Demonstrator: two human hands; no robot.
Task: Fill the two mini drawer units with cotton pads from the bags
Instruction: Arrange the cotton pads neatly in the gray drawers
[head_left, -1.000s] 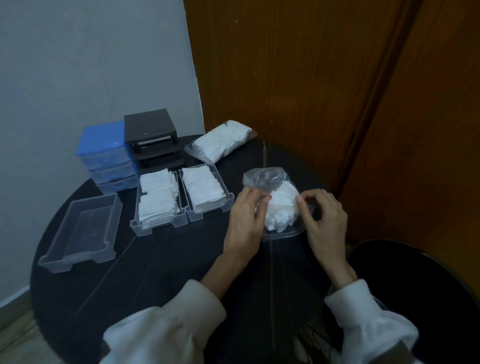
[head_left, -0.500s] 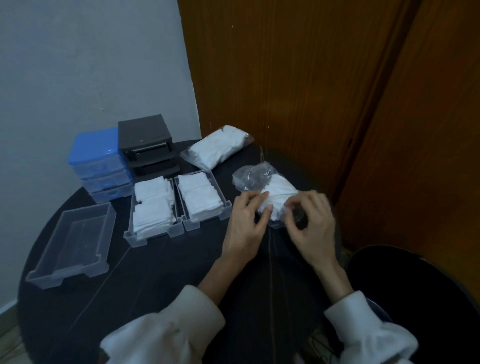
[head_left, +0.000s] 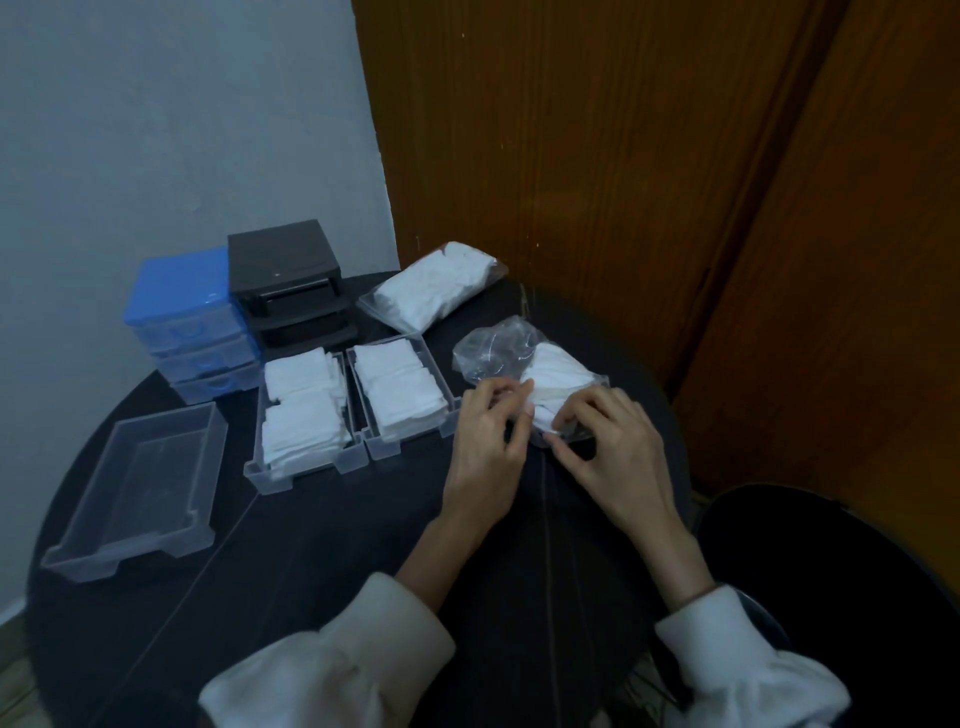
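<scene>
We are pinching the open bag (head_left: 524, 364) near the table's (head_left: 322, 519) right edge, left hand (head_left: 488, 441) and right hand (head_left: 602, 447) both gripping its near end. We should be easing pads (head_left: 556, 371) out gently. Since a second ago, our hands are drawing closer together.

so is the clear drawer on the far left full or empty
Empty. Through the clear drawer you see only its bare bottom, with no pads inside, unlike the two filled drawers beside it.
</scene>
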